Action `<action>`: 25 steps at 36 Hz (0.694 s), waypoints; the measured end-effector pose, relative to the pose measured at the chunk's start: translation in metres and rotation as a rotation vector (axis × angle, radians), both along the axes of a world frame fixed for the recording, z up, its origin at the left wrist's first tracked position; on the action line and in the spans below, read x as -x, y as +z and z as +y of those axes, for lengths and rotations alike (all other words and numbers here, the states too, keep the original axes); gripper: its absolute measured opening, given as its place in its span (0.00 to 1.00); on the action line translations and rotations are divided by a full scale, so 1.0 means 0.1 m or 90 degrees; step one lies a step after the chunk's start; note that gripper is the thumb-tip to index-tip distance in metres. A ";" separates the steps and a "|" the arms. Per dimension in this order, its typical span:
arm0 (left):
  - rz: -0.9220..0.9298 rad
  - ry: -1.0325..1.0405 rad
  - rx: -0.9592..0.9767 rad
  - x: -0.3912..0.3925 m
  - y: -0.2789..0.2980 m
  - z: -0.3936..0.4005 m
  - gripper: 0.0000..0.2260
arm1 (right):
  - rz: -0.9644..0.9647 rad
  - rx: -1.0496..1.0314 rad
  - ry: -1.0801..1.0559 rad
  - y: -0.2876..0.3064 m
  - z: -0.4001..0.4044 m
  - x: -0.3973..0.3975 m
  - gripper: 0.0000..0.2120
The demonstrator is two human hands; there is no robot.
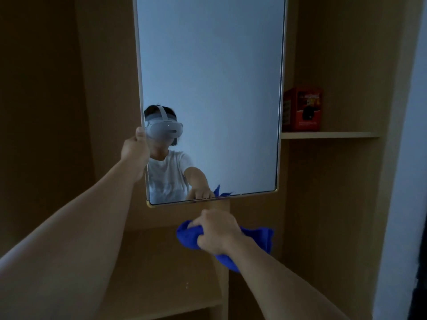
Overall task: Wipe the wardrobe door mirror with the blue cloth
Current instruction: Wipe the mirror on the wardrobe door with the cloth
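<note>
1. Nearest the camera, low and right of centre: right hand (216, 229) bunched around the blue cloth (255, 236), fingers (203, 241) curled tight into the fabric, loose ends spilling out to the right and underneath.
2. Just below the mirror's bottom edge, not touching the glass; cloth held off the surface, so no wiping contact at this moment.
3. Further out, on the left: left hand (136, 146) gripping the mirror's left frame edge, thumb on the front of the frame, the other fingers out of sight behind it, apparently steadying the panel.
4. Beyond both hands: mirror (210, 84), tall, pale-framed, hanging a little askew in front of the wooden wardrobe (335, 204).
5. Farthest back, right of the mirror: red box (302, 109) on a shelf (328, 135).
6. Likely trouble: pressing hard with the cloth could swing or tilt the panel if the left grip slackens; dangling cloth ends could leave parts unwiped or smeared; dim light could hide missed streaks.
</note>
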State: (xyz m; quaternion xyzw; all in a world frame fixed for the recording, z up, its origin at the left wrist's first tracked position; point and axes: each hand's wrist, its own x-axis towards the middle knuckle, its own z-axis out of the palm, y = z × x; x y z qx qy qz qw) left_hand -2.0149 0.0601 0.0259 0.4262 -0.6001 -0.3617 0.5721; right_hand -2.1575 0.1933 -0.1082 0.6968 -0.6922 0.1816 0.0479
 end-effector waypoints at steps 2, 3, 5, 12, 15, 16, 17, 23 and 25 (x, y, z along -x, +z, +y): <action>-0.002 0.001 0.007 -0.01 0.00 0.01 0.26 | -0.039 0.012 -0.004 -0.12 0.00 -0.01 0.19; -0.005 0.005 0.008 -0.01 0.00 0.02 0.26 | -0.058 0.034 -0.015 -0.16 0.00 0.01 0.19; -0.007 0.008 0.007 0.00 0.01 0.05 0.26 | -0.059 0.099 -0.053 -0.21 0.04 0.10 0.19; 0.002 0.005 0.006 0.00 0.01 0.07 0.25 | -0.053 0.255 -0.322 -0.26 0.36 0.58 0.21; 0.003 0.005 0.006 0.00 0.01 0.04 0.26 | -0.055 0.248 -0.397 -0.23 0.47 0.76 0.29; 0.003 0.007 0.006 0.01 0.01 0.04 0.26 | -0.057 0.237 -0.415 -0.20 0.47 0.79 0.31; 0.003 0.009 0.005 0.01 0.01 0.03 0.26 | -0.064 0.226 -0.430 -0.17 0.47 0.81 0.32; 0.003 0.014 0.006 0.02 0.00 -0.01 0.26 | -0.092 0.170 -0.483 -0.04 0.33 0.75 0.28; 0.002 0.018 0.011 0.02 -0.01 -0.03 0.26 | -0.114 0.172 -0.483 -0.04 0.28 0.71 0.28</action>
